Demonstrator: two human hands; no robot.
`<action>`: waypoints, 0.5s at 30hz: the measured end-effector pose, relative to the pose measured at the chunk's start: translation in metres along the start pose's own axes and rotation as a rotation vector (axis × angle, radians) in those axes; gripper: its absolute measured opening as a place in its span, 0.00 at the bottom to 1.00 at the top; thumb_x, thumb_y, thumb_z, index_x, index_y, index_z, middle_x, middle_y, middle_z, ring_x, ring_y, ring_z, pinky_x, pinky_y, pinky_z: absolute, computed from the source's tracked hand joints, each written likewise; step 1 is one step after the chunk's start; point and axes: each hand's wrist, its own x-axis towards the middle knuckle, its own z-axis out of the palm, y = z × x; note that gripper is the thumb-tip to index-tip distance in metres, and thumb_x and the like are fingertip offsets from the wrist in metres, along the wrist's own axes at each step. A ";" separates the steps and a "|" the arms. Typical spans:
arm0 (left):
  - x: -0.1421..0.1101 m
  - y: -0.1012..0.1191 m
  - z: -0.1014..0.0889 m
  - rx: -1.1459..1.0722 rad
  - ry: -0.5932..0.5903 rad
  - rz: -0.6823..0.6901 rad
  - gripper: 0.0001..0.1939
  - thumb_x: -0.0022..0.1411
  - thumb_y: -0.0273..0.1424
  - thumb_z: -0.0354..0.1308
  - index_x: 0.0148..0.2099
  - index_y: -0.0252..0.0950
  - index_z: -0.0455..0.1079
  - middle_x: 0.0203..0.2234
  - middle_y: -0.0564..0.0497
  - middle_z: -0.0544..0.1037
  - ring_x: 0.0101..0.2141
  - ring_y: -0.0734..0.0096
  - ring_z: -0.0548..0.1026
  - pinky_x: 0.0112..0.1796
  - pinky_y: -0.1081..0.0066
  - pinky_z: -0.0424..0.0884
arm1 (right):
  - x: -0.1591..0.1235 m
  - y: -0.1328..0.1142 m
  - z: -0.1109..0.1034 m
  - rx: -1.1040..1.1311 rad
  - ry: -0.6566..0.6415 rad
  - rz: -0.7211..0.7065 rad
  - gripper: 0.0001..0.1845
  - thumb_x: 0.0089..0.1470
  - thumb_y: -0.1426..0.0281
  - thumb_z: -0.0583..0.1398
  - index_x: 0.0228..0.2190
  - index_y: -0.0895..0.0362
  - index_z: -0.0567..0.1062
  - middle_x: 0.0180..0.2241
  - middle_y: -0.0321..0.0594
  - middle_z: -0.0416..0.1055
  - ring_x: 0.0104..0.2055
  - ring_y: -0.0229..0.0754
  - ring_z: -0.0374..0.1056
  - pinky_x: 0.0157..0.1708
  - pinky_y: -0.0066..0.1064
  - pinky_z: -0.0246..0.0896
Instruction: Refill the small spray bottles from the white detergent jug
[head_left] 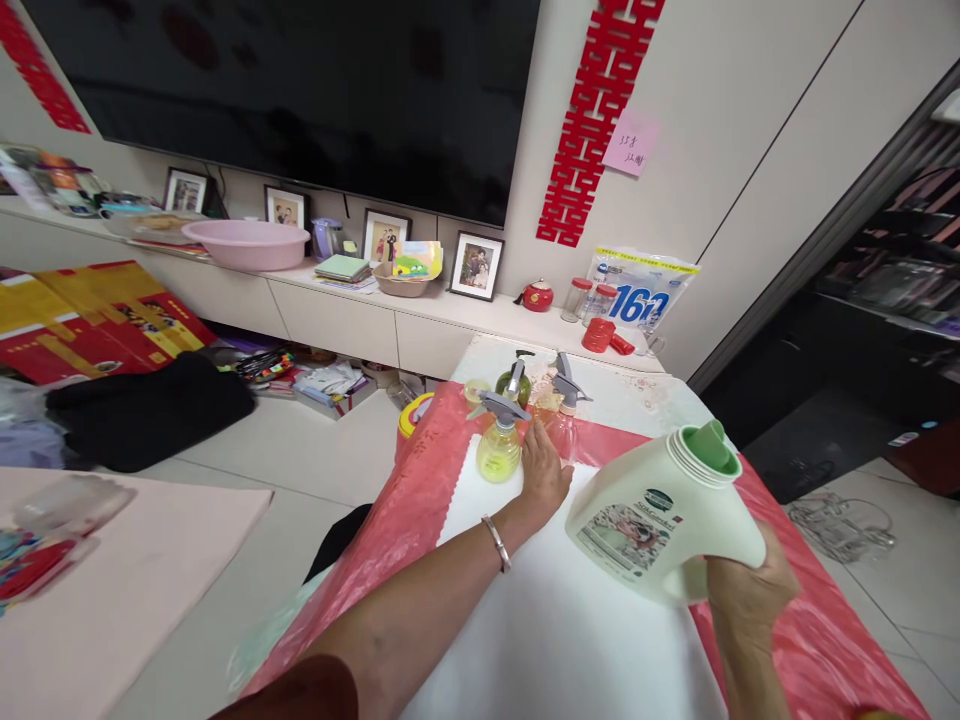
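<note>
My right hand (746, 590) grips the bottom of a large white detergent jug (660, 515), tilted with its open green spout up and to the right. My left hand (541, 470), a bracelet on its wrist, reaches forward among small spray bottles. Its fingers lie by a pinkish clear spray bottle (564, 405) and next to a yellow spray bottle (499, 440) with a grey trigger. A third, greenish spray bottle (514, 382) stands behind them. All stand on a table (555, 640) covered in white with red plastic (420, 490) at the sides.
A low white cabinet (337, 315) runs along the wall under a dark TV, carrying a pink basin (247, 243), photo frames, a red teapot (538, 295) and jars. Clutter and a black bag (142, 410) lie on the floor at left. Another table (112, 590) stands at lower left.
</note>
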 end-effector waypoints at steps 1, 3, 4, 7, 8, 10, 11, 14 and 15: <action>0.000 0.000 0.000 -0.004 -0.005 -0.003 0.54 0.52 0.27 0.64 0.74 0.26 0.40 0.73 0.26 0.50 0.73 0.36 0.48 0.71 0.43 0.48 | 0.000 0.001 0.000 -0.003 0.004 -0.004 0.29 0.42 0.54 0.59 0.40 0.64 0.76 0.31 0.39 0.69 0.32 0.39 0.62 0.33 0.26 0.57; -0.001 0.000 -0.001 -0.007 -0.007 -0.001 0.54 0.52 0.28 0.64 0.75 0.25 0.40 0.73 0.26 0.50 0.73 0.37 0.49 0.71 0.44 0.48 | 0.000 0.001 0.000 -0.007 0.010 -0.005 0.30 0.42 0.54 0.59 0.40 0.64 0.76 0.31 0.39 0.68 0.32 0.39 0.62 0.33 0.27 0.57; -0.001 0.000 -0.001 -0.008 -0.006 -0.001 0.54 0.52 0.28 0.64 0.75 0.25 0.40 0.73 0.26 0.50 0.73 0.37 0.49 0.71 0.44 0.49 | 0.000 0.000 0.000 -0.009 0.010 -0.005 0.30 0.42 0.54 0.59 0.40 0.64 0.76 0.31 0.40 0.68 0.32 0.40 0.62 0.33 0.27 0.57; 0.000 0.002 -0.002 -0.011 -0.005 -0.010 0.54 0.53 0.29 0.64 0.75 0.25 0.40 0.73 0.27 0.50 0.73 0.38 0.48 0.71 0.45 0.49 | 0.001 -0.003 -0.001 -0.016 0.007 -0.007 0.29 0.40 0.54 0.57 0.38 0.64 0.76 0.29 0.40 0.67 0.31 0.40 0.60 0.33 0.28 0.57; 0.000 0.002 -0.002 -0.011 -0.004 -0.014 0.54 0.52 0.29 0.64 0.75 0.26 0.41 0.73 0.27 0.50 0.73 0.38 0.48 0.71 0.45 0.49 | 0.001 -0.004 -0.001 -0.018 0.007 -0.007 0.29 0.40 0.55 0.57 0.37 0.64 0.76 0.28 0.40 0.67 0.30 0.40 0.60 0.32 0.28 0.57; 0.002 0.004 -0.002 -0.009 0.002 -0.019 0.54 0.52 0.28 0.64 0.75 0.26 0.41 0.73 0.27 0.50 0.73 0.38 0.48 0.71 0.46 0.49 | 0.002 -0.006 -0.002 -0.021 0.011 -0.007 0.28 0.39 0.55 0.57 0.35 0.64 0.77 0.28 0.40 0.66 0.30 0.39 0.58 0.32 0.28 0.57; 0.003 0.005 -0.002 -0.008 0.004 -0.020 0.54 0.52 0.29 0.65 0.74 0.26 0.41 0.72 0.26 0.51 0.73 0.38 0.48 0.71 0.46 0.50 | 0.002 -0.007 -0.002 -0.022 0.015 -0.007 0.28 0.39 0.55 0.57 0.35 0.64 0.77 0.27 0.40 0.66 0.30 0.39 0.58 0.31 0.28 0.56; 0.008 0.008 -0.001 -0.014 0.034 -0.027 0.54 0.53 0.29 0.66 0.74 0.26 0.40 0.71 0.26 0.53 0.73 0.39 0.50 0.70 0.48 0.51 | 0.003 -0.007 -0.002 -0.017 0.023 -0.011 0.28 0.39 0.54 0.58 0.35 0.64 0.77 0.26 0.38 0.63 0.29 0.38 0.57 0.31 0.27 0.57; 0.009 0.009 0.000 -0.023 0.056 -0.032 0.55 0.52 0.30 0.67 0.74 0.27 0.40 0.71 0.26 0.54 0.72 0.39 0.51 0.70 0.48 0.52 | 0.003 -0.007 -0.002 -0.014 0.025 -0.012 0.29 0.38 0.54 0.58 0.36 0.65 0.77 0.25 0.38 0.63 0.29 0.38 0.57 0.31 0.27 0.57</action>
